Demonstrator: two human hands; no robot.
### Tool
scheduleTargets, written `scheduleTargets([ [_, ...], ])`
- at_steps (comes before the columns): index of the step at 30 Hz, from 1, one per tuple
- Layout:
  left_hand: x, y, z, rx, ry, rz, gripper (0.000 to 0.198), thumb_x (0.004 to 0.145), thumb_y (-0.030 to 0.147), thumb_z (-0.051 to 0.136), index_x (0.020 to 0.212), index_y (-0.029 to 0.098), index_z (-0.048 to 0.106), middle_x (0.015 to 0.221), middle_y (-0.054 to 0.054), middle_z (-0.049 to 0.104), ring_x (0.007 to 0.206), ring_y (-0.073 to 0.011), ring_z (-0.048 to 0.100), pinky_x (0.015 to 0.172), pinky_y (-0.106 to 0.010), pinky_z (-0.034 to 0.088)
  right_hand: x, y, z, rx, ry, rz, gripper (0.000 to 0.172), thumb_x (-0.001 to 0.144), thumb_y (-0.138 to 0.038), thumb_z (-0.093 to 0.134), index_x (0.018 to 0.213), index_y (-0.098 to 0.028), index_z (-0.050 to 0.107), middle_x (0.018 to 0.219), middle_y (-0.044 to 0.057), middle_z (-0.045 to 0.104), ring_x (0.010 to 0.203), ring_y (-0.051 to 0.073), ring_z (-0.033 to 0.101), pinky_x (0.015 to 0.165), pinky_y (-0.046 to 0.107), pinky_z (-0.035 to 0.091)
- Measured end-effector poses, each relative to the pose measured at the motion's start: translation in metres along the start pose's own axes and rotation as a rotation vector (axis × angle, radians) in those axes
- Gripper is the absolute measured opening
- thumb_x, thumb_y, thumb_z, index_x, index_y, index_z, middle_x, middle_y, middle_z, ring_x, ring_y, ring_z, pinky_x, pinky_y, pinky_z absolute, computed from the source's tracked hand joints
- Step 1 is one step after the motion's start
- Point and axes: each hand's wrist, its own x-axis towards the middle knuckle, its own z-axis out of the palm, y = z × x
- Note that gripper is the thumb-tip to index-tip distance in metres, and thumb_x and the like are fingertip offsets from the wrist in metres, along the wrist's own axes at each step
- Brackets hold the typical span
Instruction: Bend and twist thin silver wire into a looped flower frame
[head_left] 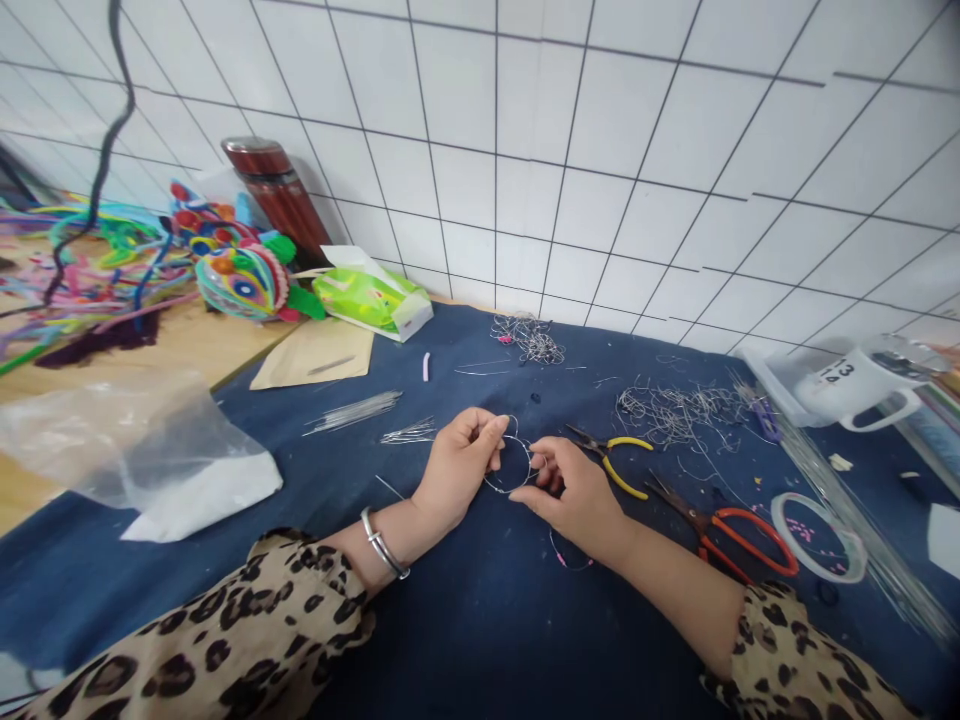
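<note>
Both hands meet over the blue cloth (465,600), about the middle of the worktop and somewhat toward its near edge. The left hand (459,458) and the right hand (576,492) hold between them a thin wire ring (510,488). The fingers of each hand are pinched together on the ring, one hand on each side.

The wire is already bent into a round loop, so I judge the shaping as mostly done. The loop looks bare, and I cannot tell whether its ends are closed.

The pliers (616,458) and the scissors (739,540) lie unused just to the right of the hands. Straight wires (352,410) lie toward the left and a heap of cut wire (679,408) toward the far right, so plenty of material is left.
</note>
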Motion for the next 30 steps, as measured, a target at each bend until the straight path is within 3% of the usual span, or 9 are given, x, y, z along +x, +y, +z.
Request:
scheduleTargets([
  [8, -0.0011, 0.0032, -0.0011, 0.042, -0.024, 0.04, 0.024, 0.08, 0.039, 0.053, 0.071, 0.016, 0.052, 0.053, 0.005, 0.048, 0.045, -0.0065, 0.04, 0.046, -0.019, 0.032, 0.0, -0.0032, -0.0033, 0.001, 0.013, 0.001, 0.036, 0.071, -0.034, 0.064, 0.101, -0.024, 0.048, 0.086, 0.001, 0.055, 0.065, 0.012, 0.052, 0.069, 0.03, 0.045],
  [18, 0.0011, -0.0008, -0.0035, 0.143, -0.007, 0.078, 0.024, 0.081, 0.039, 0.053, 0.07, 0.017, 0.053, 0.048, 0.005, 0.045, 0.043, -0.0068, 0.038, 0.045, -0.019, 0.031, -0.001, -0.0036, -0.0012, -0.018, 0.077, 0.032, 0.038, 0.07, -0.031, 0.065, 0.103, -0.025, 0.048, 0.088, 0.002, 0.056, 0.064, 0.012, 0.052, 0.068, 0.03, 0.045],
  [22, 0.0022, -0.0027, -0.0029, 0.129, 0.016, 0.08, 0.024, 0.081, 0.039, 0.053, 0.071, 0.017, 0.053, 0.051, 0.005, 0.047, 0.044, -0.0063, 0.039, 0.045, -0.018, 0.032, -0.0005, -0.0062, -0.0033, -0.068, 0.099, -0.045, 0.045, 0.073, -0.03, 0.062, 0.114, -0.025, 0.046, 0.099, 0.005, 0.054, 0.067, 0.012, 0.052, 0.07, 0.03, 0.045],
  [27, 0.0028, -0.0023, -0.0026, 0.103, 0.025, 0.086, 0.024, 0.081, 0.039, 0.053, 0.073, 0.017, 0.053, 0.058, 0.003, 0.052, 0.046, -0.0061, 0.042, 0.047, -0.019, 0.034, -0.0011, -0.0018, -0.0033, -0.161, -0.021, -0.204, 0.022, 0.084, -0.031, 0.048, 0.103, -0.027, 0.059, 0.09, 0.003, 0.06, 0.076, 0.014, 0.056, 0.074, 0.028, 0.043],
  [30, 0.0025, -0.0013, -0.0028, 0.103, 0.012, 0.088, 0.024, 0.081, 0.039, 0.052, 0.073, 0.017, 0.052, 0.058, 0.003, 0.051, 0.047, -0.0063, 0.043, 0.047, -0.019, 0.035, -0.0012, 0.0009, -0.0013, -0.198, -0.065, -0.23, 0.021, 0.086, -0.033, 0.047, 0.099, -0.025, 0.061, 0.087, 0.003, 0.063, 0.078, 0.014, 0.057, 0.073, 0.026, 0.041],
])
